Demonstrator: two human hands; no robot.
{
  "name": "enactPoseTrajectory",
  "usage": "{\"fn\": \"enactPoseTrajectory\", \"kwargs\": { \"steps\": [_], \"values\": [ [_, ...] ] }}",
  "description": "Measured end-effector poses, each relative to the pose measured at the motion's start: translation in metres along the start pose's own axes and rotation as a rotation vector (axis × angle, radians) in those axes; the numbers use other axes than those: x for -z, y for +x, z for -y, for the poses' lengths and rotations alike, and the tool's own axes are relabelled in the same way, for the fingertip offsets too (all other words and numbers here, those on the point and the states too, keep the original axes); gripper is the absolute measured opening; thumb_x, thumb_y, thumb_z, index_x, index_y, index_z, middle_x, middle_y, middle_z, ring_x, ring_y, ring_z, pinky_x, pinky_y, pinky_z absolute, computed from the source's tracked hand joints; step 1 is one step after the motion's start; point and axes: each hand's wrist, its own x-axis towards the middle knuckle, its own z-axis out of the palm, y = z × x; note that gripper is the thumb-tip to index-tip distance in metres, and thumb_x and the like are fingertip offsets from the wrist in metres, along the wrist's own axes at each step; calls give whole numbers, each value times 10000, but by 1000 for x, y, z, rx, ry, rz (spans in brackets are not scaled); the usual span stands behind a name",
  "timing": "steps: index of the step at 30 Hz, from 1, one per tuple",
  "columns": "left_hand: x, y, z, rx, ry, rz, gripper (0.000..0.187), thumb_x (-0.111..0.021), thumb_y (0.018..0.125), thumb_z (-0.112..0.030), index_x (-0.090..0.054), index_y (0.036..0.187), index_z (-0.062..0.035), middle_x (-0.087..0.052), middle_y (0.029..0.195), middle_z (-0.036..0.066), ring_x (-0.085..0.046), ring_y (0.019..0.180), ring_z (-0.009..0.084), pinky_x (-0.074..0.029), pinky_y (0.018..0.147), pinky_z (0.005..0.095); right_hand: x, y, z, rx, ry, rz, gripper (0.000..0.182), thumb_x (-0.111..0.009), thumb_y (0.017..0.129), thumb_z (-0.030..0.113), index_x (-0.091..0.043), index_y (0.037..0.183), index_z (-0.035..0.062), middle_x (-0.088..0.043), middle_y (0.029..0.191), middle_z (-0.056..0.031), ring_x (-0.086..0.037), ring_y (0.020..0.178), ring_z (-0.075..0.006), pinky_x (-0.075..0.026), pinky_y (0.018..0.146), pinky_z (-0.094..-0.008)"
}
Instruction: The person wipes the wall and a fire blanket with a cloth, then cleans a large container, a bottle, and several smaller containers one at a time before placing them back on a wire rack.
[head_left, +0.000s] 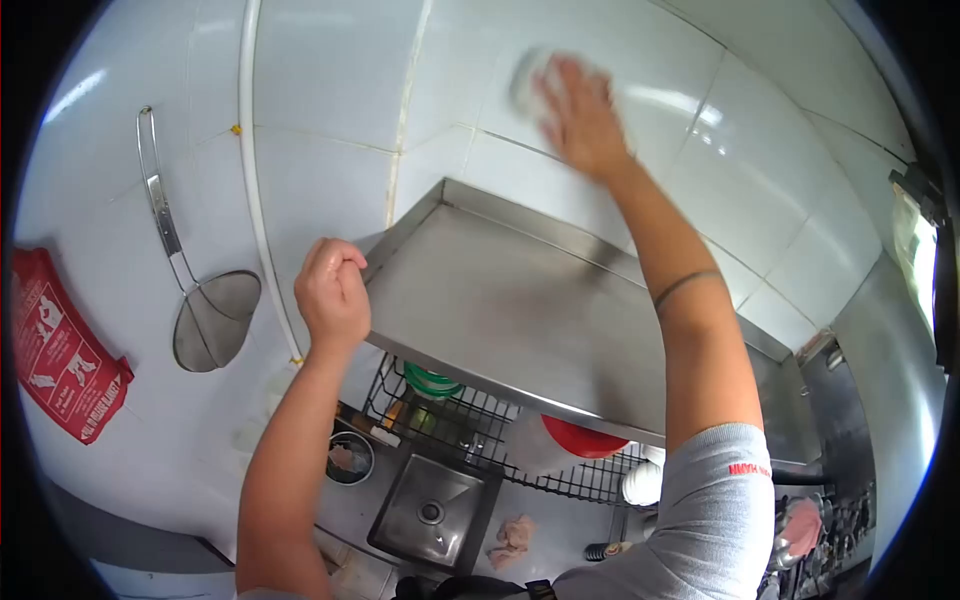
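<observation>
High on the white tiled wall (560,170), my right hand (583,115) presses something pale and blurred, perhaps a cloth or pad, against the tiles. Its fingers are smeared by motion. My left hand (334,290) is closed with curled fingers, near the left edge of a steel shelf (500,270); whether anything is inside the fist is hidden. The shelf lies below my right hand and has a raised rim.
A strainer (215,320) and a red fire blanket pouch (70,350) hang at left, beside a white pipe (248,150). Below the shelf are a wire rack (490,435) with a red bowl (583,437), a sink (432,512) and a crumpled cloth (512,541).
</observation>
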Motion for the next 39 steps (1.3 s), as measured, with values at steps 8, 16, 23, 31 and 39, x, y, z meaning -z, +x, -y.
{"fn": "enactPoseTrajectory", "kwargs": {
  "steps": [8,16,23,31,39],
  "values": [
    [7,-4,4,38,-11,18,131,-508,797,48,-594,745,-37,-565,714,114,-563,622,305,-426,567,398,20,105,134,-498,1041,-292,604,-400,1078,342,-337,1571,-2,-359,1580,-307,-237,1522,-448,-141,1257,-503],
    [-1,-6,14,7,-82,-22,102,-544,807,3,-602,753,-62,-576,725,125,-585,666,348,-442,589,444,101,26,203,-231,1239,-292,890,-617,977,365,-132,1613,-26,-96,1662,-324,-71,1539,-515,-147,1247,-530],
    [9,1,10,-52,-10,-56,94,-562,816,-24,-605,757,-84,-572,723,110,-585,673,349,-454,598,449,132,71,198,-362,962,-392,654,-666,941,103,-411,1541,52,-266,1625,-301,-275,1497,-490,-321,1193,-476],
    [13,-8,-2,50,70,22,58,-579,871,-56,-619,871,-99,-621,845,101,-622,792,350,-503,677,447,248,-53,172,-386,1567,88,355,-663,961,60,-627,1307,-9,-682,1285,-200,-616,1248,-264,-462,1051,-358],
    [118,-163,-53,669,-872,303,346,-600,1033,-309,-593,1238,-30,-630,1213,97,-617,1084,202,-500,904,412,354,-199,210,27,1665,561,567,-810,777,48,-542,1276,33,-644,1183,-185,-666,1075,-367,-535,934,-418]
  ]
}}
